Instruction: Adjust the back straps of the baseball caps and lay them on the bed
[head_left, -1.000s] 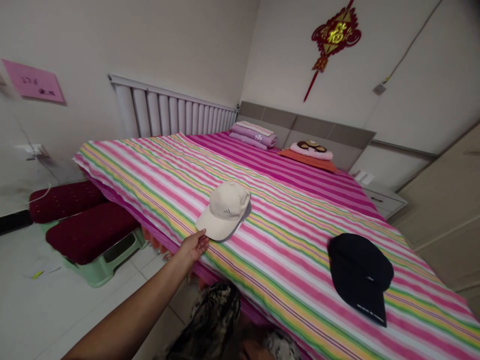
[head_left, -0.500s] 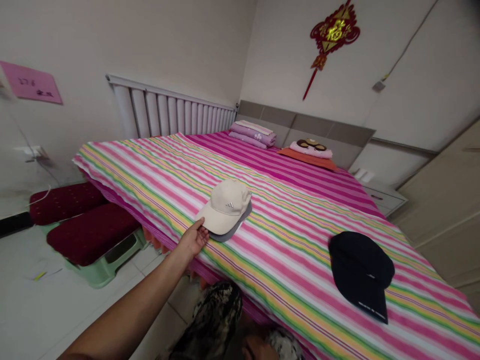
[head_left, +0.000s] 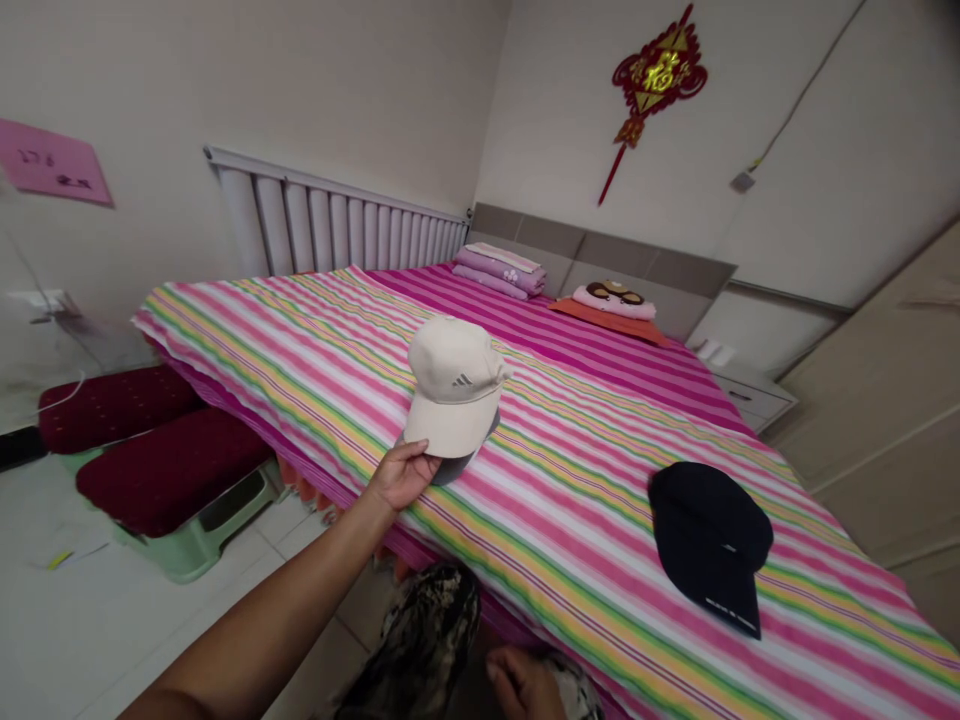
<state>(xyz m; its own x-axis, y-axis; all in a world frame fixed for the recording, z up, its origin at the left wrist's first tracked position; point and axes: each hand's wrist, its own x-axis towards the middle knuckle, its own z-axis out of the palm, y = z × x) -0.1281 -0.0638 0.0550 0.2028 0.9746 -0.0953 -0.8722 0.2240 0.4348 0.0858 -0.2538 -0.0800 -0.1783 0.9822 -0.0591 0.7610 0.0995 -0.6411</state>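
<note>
My left hand point(head_left: 405, 472) pinches the brim of a cream baseball cap point(head_left: 450, 365) between thumb and fingers. The cap is tilted up, its crown raised above the bed, with a small dark logo on the side. Just beneath it, a grey cap point(head_left: 459, 468) lies on the striped sheet point(head_left: 540, 510), mostly hidden. My right hand point(head_left: 525, 683) rests low by my knee with its fingers curled in, and nothing shows in it. To the right a dark navy cap point(head_left: 709, 535) lies on the sheet, its brim toward me with white lettering.
Folded purple bedding point(head_left: 499, 270) and a pink folded item point(head_left: 615, 298) lie near the headboard point(head_left: 637, 255). Two stools with dark red covers point(head_left: 176, 465) stand left of the bed. A white nightstand point(head_left: 750, 395) is at the far right.
My left hand has lifted and tilted the cream cap, so its crown rises and more of the front shows. The right hand has come further into view at the bottom.
</note>
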